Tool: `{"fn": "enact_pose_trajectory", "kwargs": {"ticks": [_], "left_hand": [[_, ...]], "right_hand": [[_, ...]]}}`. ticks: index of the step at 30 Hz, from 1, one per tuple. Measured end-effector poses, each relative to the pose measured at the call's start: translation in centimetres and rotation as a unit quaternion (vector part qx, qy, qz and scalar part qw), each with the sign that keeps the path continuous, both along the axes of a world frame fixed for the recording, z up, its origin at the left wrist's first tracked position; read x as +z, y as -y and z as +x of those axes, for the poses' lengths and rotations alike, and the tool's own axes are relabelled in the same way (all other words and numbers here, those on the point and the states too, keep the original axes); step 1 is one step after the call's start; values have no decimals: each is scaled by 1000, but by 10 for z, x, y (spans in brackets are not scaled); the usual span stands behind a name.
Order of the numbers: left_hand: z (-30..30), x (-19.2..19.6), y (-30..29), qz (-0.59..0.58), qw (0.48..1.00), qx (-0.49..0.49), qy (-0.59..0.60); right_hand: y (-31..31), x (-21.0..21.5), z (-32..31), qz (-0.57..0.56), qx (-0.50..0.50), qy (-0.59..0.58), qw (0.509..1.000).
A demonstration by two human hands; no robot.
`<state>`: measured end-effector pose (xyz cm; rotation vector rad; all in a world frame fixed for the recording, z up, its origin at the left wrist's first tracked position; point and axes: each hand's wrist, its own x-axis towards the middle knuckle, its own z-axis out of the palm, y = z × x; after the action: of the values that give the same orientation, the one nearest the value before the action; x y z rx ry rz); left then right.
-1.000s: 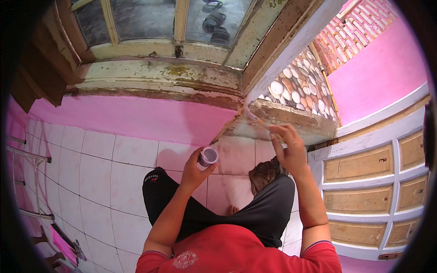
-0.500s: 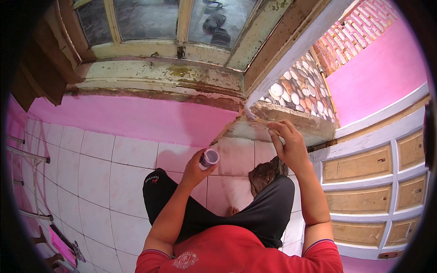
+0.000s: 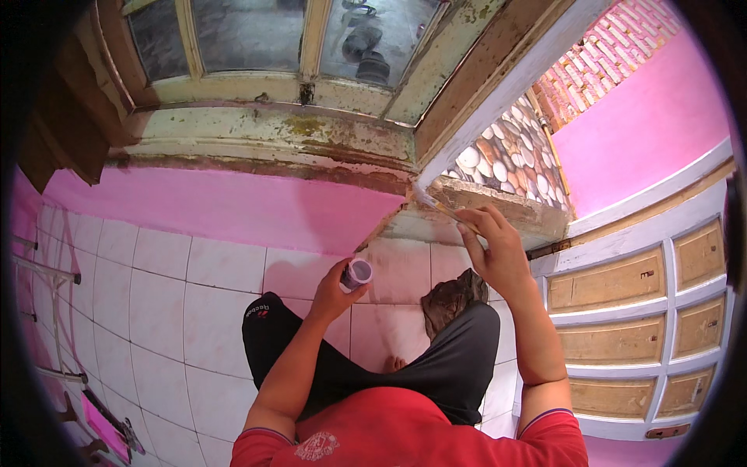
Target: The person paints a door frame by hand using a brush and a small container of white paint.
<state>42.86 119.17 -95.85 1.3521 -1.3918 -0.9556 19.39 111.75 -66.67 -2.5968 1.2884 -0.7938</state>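
My left hand (image 3: 338,286) is wrapped around a small cup (image 3: 359,272) of pale lilac paint, held above the tiles in front of my knees. Pinched in the fingers of my right hand (image 3: 496,243) is a thin paintbrush (image 3: 447,208). Its bristle end touches the bottom of the door frame post (image 3: 476,124), where the post meets the sill corner. Pale lilac paint covers the post's near face, while the side beside it is worn brown wood. The window frame's lower rail (image 3: 264,132) is peeling and stained.
A panelled door (image 3: 611,338) with pale borders stands at my right. Dark crumpled cloth (image 3: 454,302) lies by my right knee. The pink wall (image 3: 226,204) runs under the window. A metal rack or ladder (image 3: 53,272) stands at far left, and a brown curtain (image 3: 74,117) hangs upper left.
The view has shifted slightly. My right hand keeps the brush at the post's foot with only a small movement, and my left hand still holds the cup.
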Motion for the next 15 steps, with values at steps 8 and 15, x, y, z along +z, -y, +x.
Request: {"fn": "enact_pose_trajectory", "kwargs": {"ticks": [8,15], "left_hand": [[3,-10,0,19,1000,-16,-17],[6,-5,3,10,1000,-8,-18]], "right_hand": [[14,54,6,-97,-29,26,995],[-9,89,5,-95,-67,46,992]]}}
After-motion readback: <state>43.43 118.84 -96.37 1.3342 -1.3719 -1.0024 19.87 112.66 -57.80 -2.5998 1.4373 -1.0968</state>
